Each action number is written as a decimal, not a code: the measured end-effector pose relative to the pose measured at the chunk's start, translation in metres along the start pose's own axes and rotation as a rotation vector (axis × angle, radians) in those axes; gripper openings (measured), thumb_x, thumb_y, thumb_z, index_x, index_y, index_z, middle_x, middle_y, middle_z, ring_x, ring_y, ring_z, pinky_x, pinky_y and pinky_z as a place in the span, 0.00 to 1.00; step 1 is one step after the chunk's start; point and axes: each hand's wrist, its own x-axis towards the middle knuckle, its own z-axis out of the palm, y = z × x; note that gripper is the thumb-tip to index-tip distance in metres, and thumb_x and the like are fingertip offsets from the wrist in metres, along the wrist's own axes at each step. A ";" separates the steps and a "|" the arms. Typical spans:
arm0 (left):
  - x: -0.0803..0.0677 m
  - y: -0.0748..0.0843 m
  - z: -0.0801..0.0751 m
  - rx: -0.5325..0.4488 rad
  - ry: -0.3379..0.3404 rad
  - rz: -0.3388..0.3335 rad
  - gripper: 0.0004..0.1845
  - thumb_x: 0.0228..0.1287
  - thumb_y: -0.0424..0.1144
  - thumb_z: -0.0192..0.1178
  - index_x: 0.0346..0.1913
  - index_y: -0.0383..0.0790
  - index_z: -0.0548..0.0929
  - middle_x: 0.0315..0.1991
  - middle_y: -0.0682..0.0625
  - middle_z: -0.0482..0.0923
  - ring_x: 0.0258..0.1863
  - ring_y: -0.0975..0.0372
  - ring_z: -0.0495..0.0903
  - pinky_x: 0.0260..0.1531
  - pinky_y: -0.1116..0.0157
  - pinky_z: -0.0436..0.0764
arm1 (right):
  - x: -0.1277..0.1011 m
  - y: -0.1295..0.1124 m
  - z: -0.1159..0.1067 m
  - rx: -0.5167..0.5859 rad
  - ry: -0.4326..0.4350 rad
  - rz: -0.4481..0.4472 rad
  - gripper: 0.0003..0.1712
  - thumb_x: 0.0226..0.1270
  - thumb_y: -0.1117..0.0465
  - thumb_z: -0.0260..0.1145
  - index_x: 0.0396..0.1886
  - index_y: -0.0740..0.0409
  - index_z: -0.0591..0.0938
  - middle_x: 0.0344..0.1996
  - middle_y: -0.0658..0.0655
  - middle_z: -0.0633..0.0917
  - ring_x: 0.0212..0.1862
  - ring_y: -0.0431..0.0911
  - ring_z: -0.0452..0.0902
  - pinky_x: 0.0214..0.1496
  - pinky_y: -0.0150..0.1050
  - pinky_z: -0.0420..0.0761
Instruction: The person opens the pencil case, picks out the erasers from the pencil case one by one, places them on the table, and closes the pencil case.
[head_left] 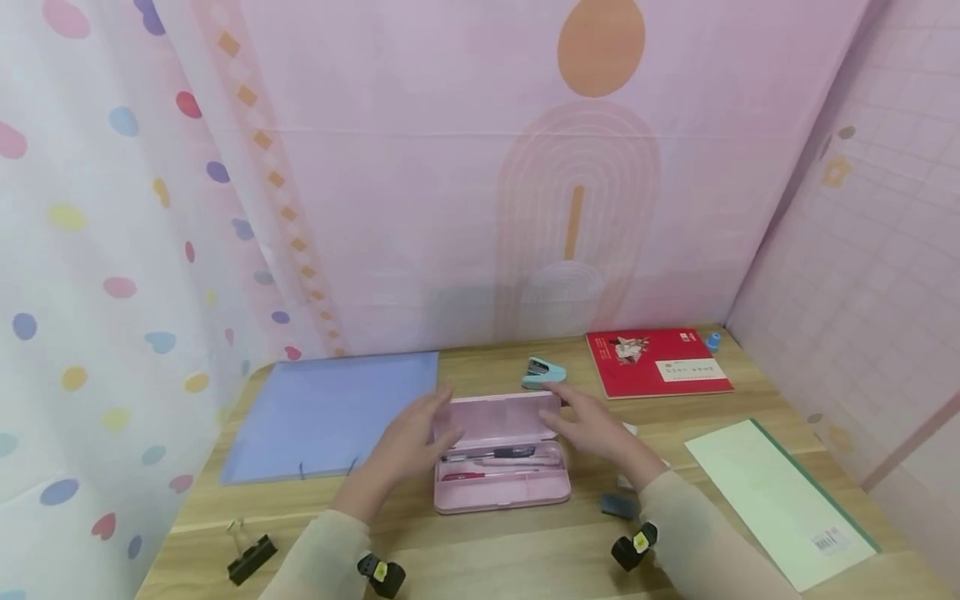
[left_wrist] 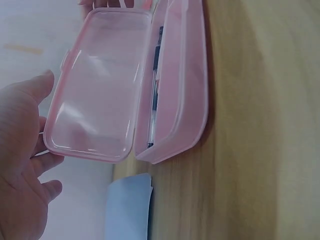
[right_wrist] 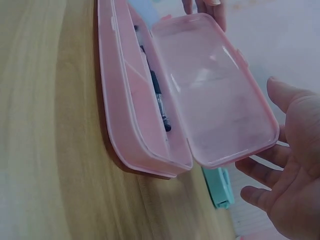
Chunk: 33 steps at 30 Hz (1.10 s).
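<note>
1. While the pink pencil case [head_left: 501, 483] sits on the desk [head_left: 480, 550] between both forearms, its clear pink lid [head_left: 497, 419] stands raised on the far hinge, with pens [head_left: 489, 455] lying in the tray.
2. Left hand [head_left: 408, 442] is at the lid's left end, fingers straight and spread; the wrist view shows fingertips [left_wrist: 46, 80] beside the lid's edge, and I cannot tell if they touch it.
3. Right hand [head_left: 592, 425] mirrors it at the right end, fingers relaxed and apart, clamped on nothing.
4. Thin moulded plastic like this is probably light and stiff, yet springy at the hinge and a bit slippery on its glossy faces.
5. Best hold, I judge, is at the lid's short ends or its front lip near the small catch [right_wrist: 242, 56], pressing evenly so the hinge does not twist.
6. Lifting the whole case would call for gripping the tray's long sides, keeping it level so the pens stay put.
</note>
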 end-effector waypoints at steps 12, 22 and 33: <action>-0.052 0.021 0.010 0.066 0.032 0.106 0.36 0.63 0.53 0.62 0.68 0.36 0.68 0.68 0.42 0.66 0.68 0.48 0.63 0.67 0.50 0.62 | -0.041 -0.011 0.021 -0.117 0.055 -0.136 0.27 0.70 0.39 0.56 0.57 0.50 0.81 0.54 0.49 0.82 0.58 0.47 0.75 0.61 0.51 0.74; -0.081 0.031 0.048 0.235 -0.060 0.154 0.43 0.63 0.64 0.54 0.71 0.37 0.64 0.72 0.41 0.58 0.72 0.47 0.54 0.68 0.43 0.55 | -0.051 -0.012 0.073 -0.377 -0.058 -0.173 0.36 0.74 0.35 0.41 0.72 0.49 0.66 0.73 0.60 0.60 0.73 0.58 0.50 0.70 0.64 0.53; -0.098 0.038 0.059 0.272 -0.113 0.120 0.50 0.58 0.68 0.55 0.73 0.35 0.59 0.74 0.39 0.52 0.73 0.46 0.49 0.68 0.44 0.55 | -0.053 -0.018 0.086 -0.503 -0.144 -0.124 0.40 0.72 0.34 0.44 0.77 0.45 0.54 0.76 0.56 0.48 0.76 0.54 0.38 0.70 0.68 0.43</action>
